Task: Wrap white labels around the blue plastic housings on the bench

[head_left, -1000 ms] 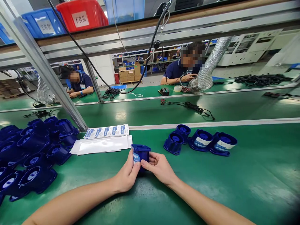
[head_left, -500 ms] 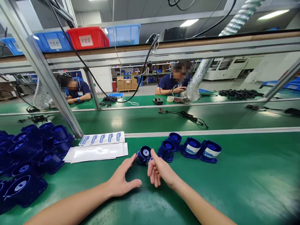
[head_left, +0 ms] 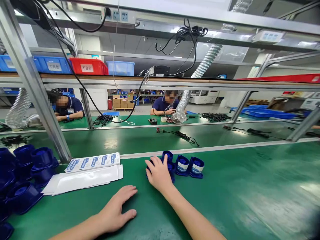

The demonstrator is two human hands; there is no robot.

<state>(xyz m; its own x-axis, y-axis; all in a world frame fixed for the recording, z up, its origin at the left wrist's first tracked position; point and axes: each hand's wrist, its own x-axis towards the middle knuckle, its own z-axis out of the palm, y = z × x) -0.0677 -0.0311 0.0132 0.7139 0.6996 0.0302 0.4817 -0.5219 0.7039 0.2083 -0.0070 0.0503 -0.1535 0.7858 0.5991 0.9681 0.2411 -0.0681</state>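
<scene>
Right hand (head_left: 158,172) over the cups (head_left: 171,167), mid-frame, grip hidden, can't tell | left hand (head_left: 116,209) spread, empty, lower centre | light touch off the labels (head_left: 197,169) looks best

1. Blue cups (head_left: 21,197): hard plastic, smooth, glossy along the rims.
2. Label sheet (head_left: 93,162): flat, smooth, printed, looks like paper.
3. White strips (head_left: 82,180): smooth, paper-like, with a slight sheen.
4. Tabletop (head_left: 225,200): smooth green covering, semi-glossy, streaked with bright reflections at right.
5. Post (head_left: 37,80): bare silvery metal, satin finish.
6. Red bin (head_left: 97,67): smooth plastic.
7. Hose (head_left: 184,101): shiny, crinkled, foil-like metal.
8. Shirt (head_left: 158,104): dark matt cloth.
9. Cartons (head_left: 124,102): matt brown cardboard.
</scene>
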